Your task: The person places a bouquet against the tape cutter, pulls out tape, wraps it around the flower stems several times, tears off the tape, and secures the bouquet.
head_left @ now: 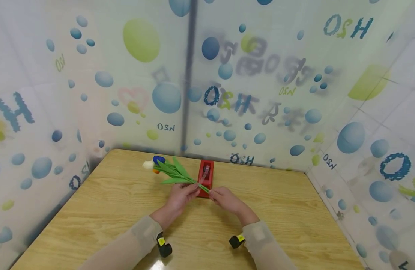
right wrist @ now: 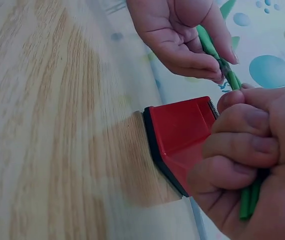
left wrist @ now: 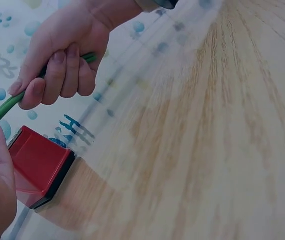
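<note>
A bunch of artificial flowers with green leaves and white, blue and orange heads slants across the table in the head view. My left hand pinches the stems below the leaves, thumb on one side and fingers on the other in the right wrist view. Farther down, my right hand grips the stem ends, its fingers curled round them; green tips stick out below the fist. Between the hands a shiny, darker band wraps the stems. Behind and below them stands a red tape dispenser with a toothed cutting edge.
The light wooden table meets a patterned curtain wall at its back edge, and the right wall runs close along its side. Black wrist cameras hang from both sleeves.
</note>
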A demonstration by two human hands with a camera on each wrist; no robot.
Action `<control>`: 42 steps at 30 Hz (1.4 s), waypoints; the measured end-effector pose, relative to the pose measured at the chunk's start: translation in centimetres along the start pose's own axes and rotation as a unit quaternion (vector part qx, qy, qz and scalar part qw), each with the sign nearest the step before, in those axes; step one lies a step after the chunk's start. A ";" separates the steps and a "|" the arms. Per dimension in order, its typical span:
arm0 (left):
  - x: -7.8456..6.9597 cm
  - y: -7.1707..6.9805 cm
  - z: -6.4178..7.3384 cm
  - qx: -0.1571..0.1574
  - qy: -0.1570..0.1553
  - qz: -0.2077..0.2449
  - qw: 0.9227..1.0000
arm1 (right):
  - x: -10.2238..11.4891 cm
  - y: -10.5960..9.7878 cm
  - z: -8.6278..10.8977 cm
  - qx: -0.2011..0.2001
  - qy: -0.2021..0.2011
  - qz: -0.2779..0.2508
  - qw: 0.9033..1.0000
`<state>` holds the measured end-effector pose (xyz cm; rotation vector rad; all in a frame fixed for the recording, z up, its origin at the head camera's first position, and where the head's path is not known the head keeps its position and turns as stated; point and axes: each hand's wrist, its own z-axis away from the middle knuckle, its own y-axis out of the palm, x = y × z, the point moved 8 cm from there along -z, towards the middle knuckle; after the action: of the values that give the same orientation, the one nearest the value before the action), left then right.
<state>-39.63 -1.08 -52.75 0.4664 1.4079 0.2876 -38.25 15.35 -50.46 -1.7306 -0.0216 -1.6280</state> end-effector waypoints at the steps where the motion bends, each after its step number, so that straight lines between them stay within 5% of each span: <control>1: 0.1 0.0 0.0 0.000 -0.001 0.000 1.000 | 0.1 0.0 0.0 -0.003 -0.008 0.013 1.000; 9: 0.2 -0.2 -0.2 -0.004 0.004 0.001 1.000 | 0.5 0.0 0.0 -0.005 -0.026 0.049 0.998; 15: 0.3 -0.1 -0.3 0.010 0.007 -0.004 1.000 | -0.6 0.5 0.3 0.025 0.038 -0.081 0.996; 20: 0.6 0.1 -0.3 0.025 0.014 -0.015 0.999 | -2.4 1.2 0.7 0.057 0.109 -0.202 0.972; 26: 0.5 0.2 -0.2 0.021 0.016 -0.012 1.000 | -2.8 2.5 1.0 0.129 0.122 -0.337 0.925; 29: 0.4 0.3 -0.2 0.017 0.015 -0.010 1.000 | -2.4 2.6 1.0 0.147 0.115 -0.362 0.913; 33: 0.3 0.3 -0.1 0.014 0.013 -0.008 1.000 | -2.2 2.2 0.8 0.134 0.099 -0.327 0.930; 38: 0.2 0.5 0.0 0.025 0.013 -0.004 1.000 | -2.0 1.1 0.4 0.096 0.061 -0.186 0.976; 42: 0.3 0.5 0.0 0.030 0.006 0.007 0.999 | -1.1 0.4 0.1 0.066 0.006 -0.063 0.996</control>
<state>-39.58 -0.53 -52.82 0.5256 1.4280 0.2604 -38.22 15.62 -51.64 -1.6463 -0.2314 -1.6874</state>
